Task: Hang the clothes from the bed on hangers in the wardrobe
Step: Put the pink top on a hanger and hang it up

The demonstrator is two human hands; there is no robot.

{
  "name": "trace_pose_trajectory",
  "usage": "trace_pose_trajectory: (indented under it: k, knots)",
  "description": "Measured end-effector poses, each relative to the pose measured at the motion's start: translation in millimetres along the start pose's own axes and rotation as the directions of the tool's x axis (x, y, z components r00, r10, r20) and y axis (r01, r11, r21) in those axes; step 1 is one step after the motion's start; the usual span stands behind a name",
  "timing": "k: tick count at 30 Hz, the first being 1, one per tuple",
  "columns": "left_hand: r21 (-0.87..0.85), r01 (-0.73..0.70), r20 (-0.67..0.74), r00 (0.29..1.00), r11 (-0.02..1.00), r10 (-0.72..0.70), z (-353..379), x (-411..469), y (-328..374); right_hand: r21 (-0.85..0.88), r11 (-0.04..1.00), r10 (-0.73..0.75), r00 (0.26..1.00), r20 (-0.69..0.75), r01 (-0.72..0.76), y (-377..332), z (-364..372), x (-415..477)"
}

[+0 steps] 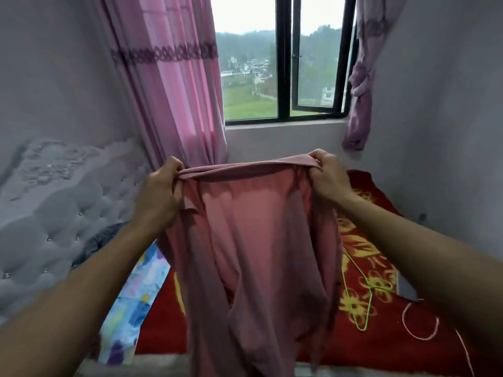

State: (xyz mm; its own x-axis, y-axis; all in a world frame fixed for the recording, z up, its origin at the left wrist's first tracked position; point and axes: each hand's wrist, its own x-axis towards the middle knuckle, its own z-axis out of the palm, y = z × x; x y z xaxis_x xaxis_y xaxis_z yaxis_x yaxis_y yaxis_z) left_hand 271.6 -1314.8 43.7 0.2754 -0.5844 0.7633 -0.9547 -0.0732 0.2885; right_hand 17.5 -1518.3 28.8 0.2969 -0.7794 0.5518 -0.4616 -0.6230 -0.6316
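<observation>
Garment (245, 240), pink, soft and limp, is gripped at top edge by left hand (160, 186) and right hand (328, 176); green hanger (362, 289) lies on bed (381, 336).

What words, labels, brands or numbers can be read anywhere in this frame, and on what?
None can be read.
The garment, gripped by the left hand and the right hand, shows no tag or print.
The blanket bears only yellow flowers.
The curtain has a patterned band, not letters.
The buildings outside are too small to show any signs.
</observation>
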Motion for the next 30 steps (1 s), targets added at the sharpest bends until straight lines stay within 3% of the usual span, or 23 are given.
trace_pose_trajectory:
  k: [3, 6, 10, 13, 15, 20, 23, 30]
  knots:
    - [-0.084, 0.153, -0.098, 0.982, 0.985, -0.161, -29, 7, 3, -0.046, 0.988, -0.152, 0.988, -0.030, 0.150, -39, -33, -1]
    - [-0.127, 0.220, -0.089, 0.969, 0.967, -0.232, -55, 7, 2, -0.191, 0.955, -0.237, 0.971, -0.020, 0.228, -72, -52, -7]
    - [0.082, 0.060, 0.121, 0.990, 0.995, -0.070, -70, -23, -15, -0.417, 0.887, -0.156, 0.979, 0.134, 0.198, -67, -52, -27]
    - [0.098, -0.056, 0.277, 0.961, 0.994, 0.027, -59, -57, -28, -0.477, 0.865, -0.071, 0.979, 0.191, 0.156, -47, -42, -55]
    - [0.082, -0.059, 0.358, 0.933, 0.995, 0.026, -40, -70, -35, -0.493, 0.858, -0.040, 0.976, 0.214, 0.143, -34, -39, -68]
    - [0.081, 0.112, 0.459, 0.878, 0.990, -0.136, 14, -71, -49, -0.530, 0.846, 0.086, 0.965, 0.248, 0.061, 4, -21, -53]
    - [-0.009, 0.267, 0.543, 0.811, 0.964, -0.219, 54, -62, -63, -0.486, 0.874, 0.178, 0.939, 0.294, -0.013, 36, -1, -34]
    - [-0.064, 0.525, 0.704, 0.627, 0.849, -0.335, 196, -33, -122, -0.232, 0.923, 0.385, 0.750, 0.537, -0.308, 170, 98, 39]
